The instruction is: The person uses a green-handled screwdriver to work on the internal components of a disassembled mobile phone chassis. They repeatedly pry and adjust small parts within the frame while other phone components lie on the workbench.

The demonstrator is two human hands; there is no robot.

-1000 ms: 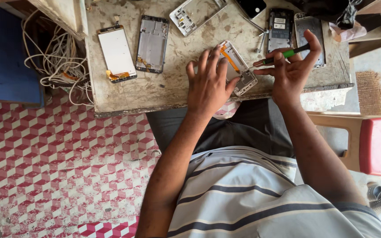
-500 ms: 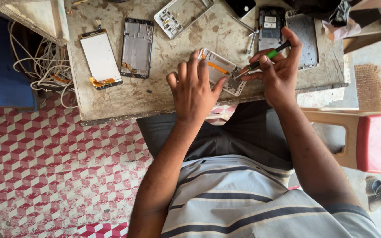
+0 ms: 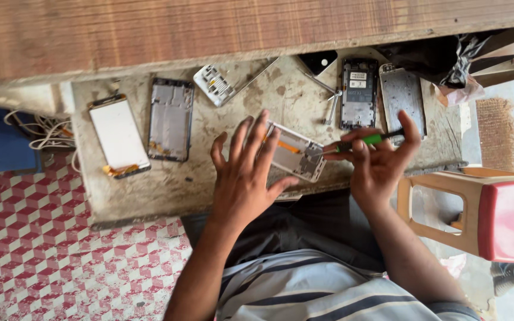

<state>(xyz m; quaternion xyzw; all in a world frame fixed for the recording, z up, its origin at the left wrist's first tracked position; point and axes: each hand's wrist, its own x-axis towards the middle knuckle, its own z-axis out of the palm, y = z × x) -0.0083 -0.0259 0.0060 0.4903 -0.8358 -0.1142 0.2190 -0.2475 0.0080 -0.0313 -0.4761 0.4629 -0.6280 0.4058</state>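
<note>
Phone frame (image 3: 295, 156), white and opened, lies near the counter (image 3: 179, 184) front edge, its long axis slanting from upper left to lower right. Left hand (image 3: 245, 178) lies flat, fingers spread over its left end. Right hand (image 3: 379, 160) grips a green-handled screwdriver (image 3: 361, 142), tip touching the frame's right end.
</note>
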